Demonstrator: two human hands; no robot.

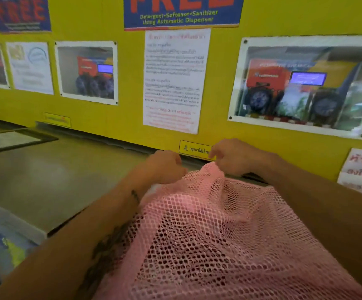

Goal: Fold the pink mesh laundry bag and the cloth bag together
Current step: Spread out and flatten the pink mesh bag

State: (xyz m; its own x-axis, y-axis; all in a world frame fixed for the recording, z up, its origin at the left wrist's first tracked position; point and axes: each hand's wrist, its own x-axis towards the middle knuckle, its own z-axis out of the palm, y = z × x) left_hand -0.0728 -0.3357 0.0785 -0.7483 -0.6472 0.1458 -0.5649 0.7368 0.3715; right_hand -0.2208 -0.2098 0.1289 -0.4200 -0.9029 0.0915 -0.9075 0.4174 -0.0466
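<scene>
The pink mesh laundry bag [219, 234] spreads from the bottom of the head view up to both hands, bunched and raised between my forearms. My right hand [234, 158] pinches its far top edge, fingers curled on the mesh. My left hand [165, 165] is closed on the bag's left top edge, where a bit of white cloth [154, 188] shows under the mesh; I cannot tell if that is the cloth bag. Dark red shows through the mesh lower down.
A grey-green counter top [56, 180] runs left of the bag, ending at a front edge lower left. A yellow wall [128, 118] with posters and notices stands just behind my hands. A dark framed sheet [13, 139] lies at far left on the counter.
</scene>
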